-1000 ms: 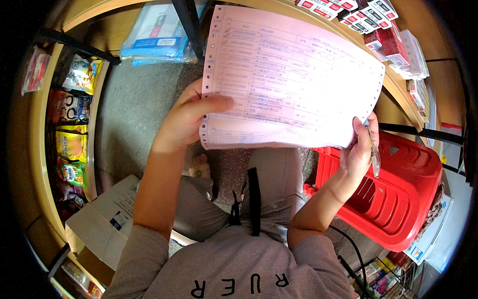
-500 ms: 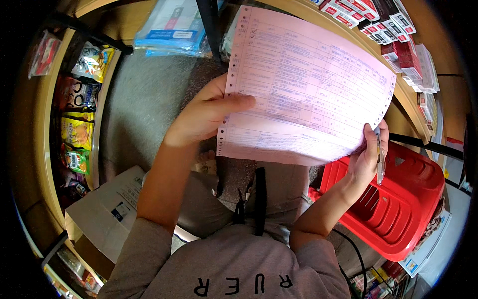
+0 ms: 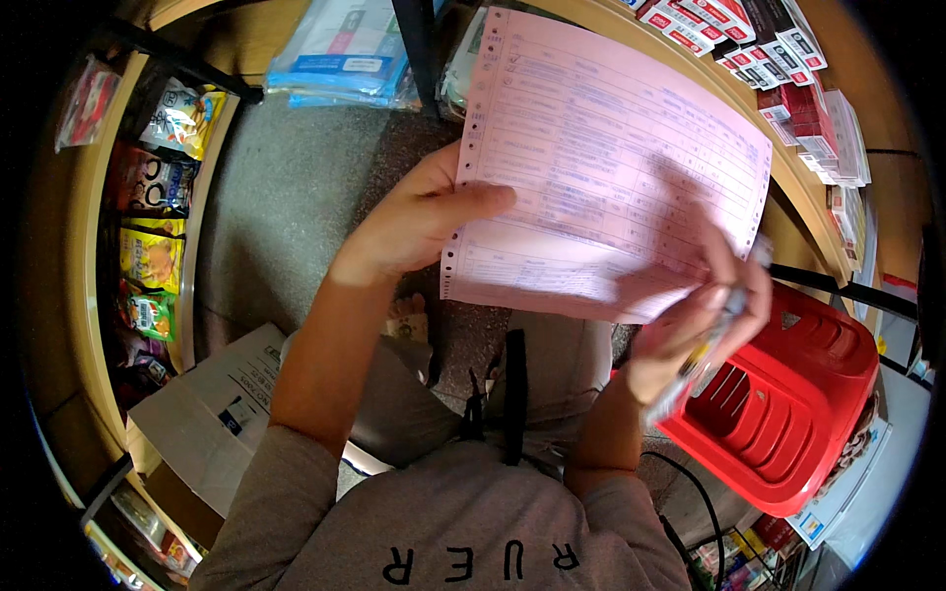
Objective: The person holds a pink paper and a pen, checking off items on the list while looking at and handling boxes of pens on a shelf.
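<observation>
Far left: multicoloured plastic snack packets (image 3: 150, 258) on a pale wooden shelf (image 3: 91, 281). Left hand (image 3: 414, 222): thumb on top, other fingers hidden behind, pinching the left edge of a pink printed paper sheet (image 3: 581, 177) with punched sides. Sheet's up above the grey floor (image 3: 286, 187). Right hand (image 3: 705, 315), blurred, at sheet's lower right, fingers gripping a slim clear pen (image 3: 698, 355). Red slotted plastic object (image 3: 808, 424) beyond.

Left wooden shelf (image 3: 193, 236) holds snack bags (image 3: 151, 258); right wooden shelf (image 3: 811, 205) holds stacked boxes (image 3: 812, 123)
</observation>
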Motion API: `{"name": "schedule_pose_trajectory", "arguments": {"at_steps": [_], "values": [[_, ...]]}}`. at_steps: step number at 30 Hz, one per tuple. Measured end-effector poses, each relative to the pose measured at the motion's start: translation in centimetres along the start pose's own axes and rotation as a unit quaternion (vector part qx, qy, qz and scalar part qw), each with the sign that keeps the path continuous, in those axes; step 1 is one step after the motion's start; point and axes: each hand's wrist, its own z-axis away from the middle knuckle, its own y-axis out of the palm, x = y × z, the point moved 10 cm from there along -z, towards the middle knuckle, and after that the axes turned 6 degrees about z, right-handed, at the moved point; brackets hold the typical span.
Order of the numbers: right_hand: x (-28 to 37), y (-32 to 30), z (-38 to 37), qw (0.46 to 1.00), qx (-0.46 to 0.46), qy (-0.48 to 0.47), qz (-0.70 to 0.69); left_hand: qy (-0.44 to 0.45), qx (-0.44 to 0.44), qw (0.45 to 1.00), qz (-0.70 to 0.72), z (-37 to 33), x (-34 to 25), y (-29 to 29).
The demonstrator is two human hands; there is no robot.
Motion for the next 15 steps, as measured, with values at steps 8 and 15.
{"name": "schedule_pose_trajectory", "arguments": {"at_steps": [8, 15], "values": [[3.0, 6.9, 1.4, 0.983, 0.178, 0.035, -0.005, -0.015, 0.003, 1.0, -0.015, 0.0, 0.6, -0.4], [3.6, 7.3, 1.7, 0.995, 0.101, -0.017, 0.023, 0.003, 0.033, 0.999, 0.037, 0.1, 0.1, 0.6]]}}
